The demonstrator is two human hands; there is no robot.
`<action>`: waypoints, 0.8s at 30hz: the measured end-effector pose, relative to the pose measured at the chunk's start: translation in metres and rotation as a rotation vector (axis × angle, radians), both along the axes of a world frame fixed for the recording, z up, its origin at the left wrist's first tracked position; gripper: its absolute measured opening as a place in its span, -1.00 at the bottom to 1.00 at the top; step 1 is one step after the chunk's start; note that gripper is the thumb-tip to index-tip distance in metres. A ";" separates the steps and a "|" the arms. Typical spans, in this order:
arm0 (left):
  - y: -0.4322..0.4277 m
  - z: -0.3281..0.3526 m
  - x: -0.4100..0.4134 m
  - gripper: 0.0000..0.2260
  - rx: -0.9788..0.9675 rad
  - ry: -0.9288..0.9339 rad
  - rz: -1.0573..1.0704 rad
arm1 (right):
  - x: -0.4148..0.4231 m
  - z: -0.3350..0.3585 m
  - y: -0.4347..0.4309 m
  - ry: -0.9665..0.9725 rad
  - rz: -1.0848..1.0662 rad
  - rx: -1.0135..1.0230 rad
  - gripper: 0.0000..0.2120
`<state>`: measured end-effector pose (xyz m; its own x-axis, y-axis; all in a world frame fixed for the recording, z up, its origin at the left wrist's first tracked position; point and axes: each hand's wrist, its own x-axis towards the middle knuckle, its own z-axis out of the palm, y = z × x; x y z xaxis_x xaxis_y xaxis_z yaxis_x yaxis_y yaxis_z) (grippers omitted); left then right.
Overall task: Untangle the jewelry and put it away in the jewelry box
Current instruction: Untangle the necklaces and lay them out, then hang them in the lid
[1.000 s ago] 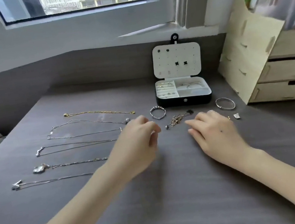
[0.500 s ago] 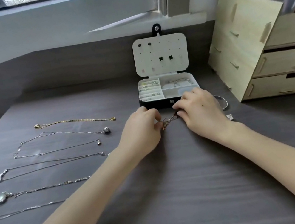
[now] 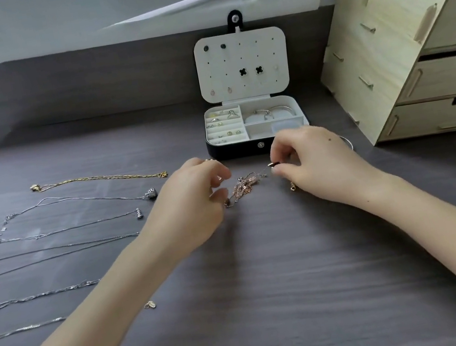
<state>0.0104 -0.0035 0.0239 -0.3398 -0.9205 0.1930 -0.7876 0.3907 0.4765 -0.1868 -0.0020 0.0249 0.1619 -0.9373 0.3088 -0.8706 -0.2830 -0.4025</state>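
While necklaces [image 3: 99,178] line dark desk [image 3: 271,287] — right hand [image 3: 319,162] pinches tangled chain [image 3: 243,187]; left hand [image 3: 187,207] unclear.

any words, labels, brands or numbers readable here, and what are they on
No text can be read in this view.
jewelry box: no brand or label shows; its snap button is too small to tell.
small tag on the table: too blurred to read.
tangled necklace: no lettering visible.
wooden drawer unit: plain, no lettering.
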 end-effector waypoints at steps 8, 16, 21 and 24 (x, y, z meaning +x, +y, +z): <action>0.023 0.000 0.016 -0.82 0.025 0.059 -0.097 | 0.003 0.024 0.073 -0.188 0.149 0.215 -0.86; 0.038 -0.004 0.021 -0.82 0.077 0.048 -0.137 | 0.002 0.009 0.114 -0.113 0.331 0.368 -0.86; 0.043 -0.008 0.019 -0.84 0.056 0.046 -0.154 | 0.003 0.010 0.114 -0.020 0.475 0.420 -0.92; 0.043 -0.013 0.014 -0.87 0.031 0.077 -0.150 | 0.004 0.018 0.102 -0.054 0.463 0.434 -0.93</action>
<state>0.0246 0.0395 0.0106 -0.4589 -0.8666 0.1962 -0.6824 0.4851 0.5469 -0.1831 0.1001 0.0432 0.5755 -0.8152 -0.0645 -0.6722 -0.4267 -0.6050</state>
